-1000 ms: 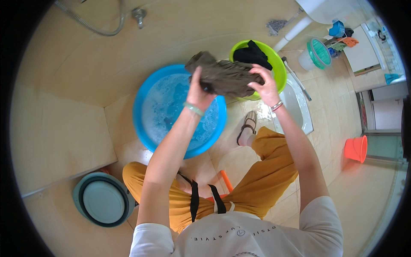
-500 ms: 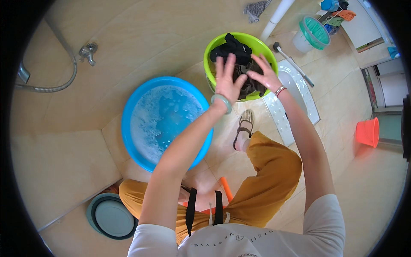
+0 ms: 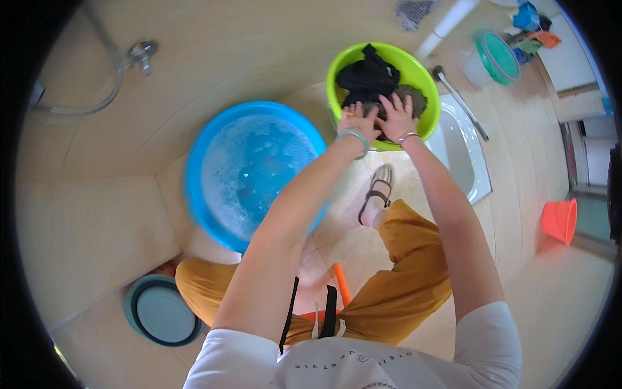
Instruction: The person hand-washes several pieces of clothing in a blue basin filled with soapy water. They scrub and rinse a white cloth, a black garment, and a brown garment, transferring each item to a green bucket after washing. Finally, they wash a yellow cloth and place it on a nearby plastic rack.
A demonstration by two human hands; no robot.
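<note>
Both my hands are down in a lime-green tub, pressing on the dark clothes in it. My left hand lies at the tub's near side, its fingers apart against the cloth and their tips partly hidden. Beside it, my right hand rests with spread fingers on a dark grey-brown garment. A black garment is heaped beyond the hands. Left of the tub stands a large blue basin holding foamy water.
A white squat toilet and a long-handled brush are right of the tub. Behind stand a white pipe and a lined bin. A red bucket is far right, a grey basin lower left, a wall tap upper left.
Both hands have gone from hovering over the green tub down onto the clothes. The grey-brown garment now sits bunched farther right. The whole view has shifted slightly.
</note>
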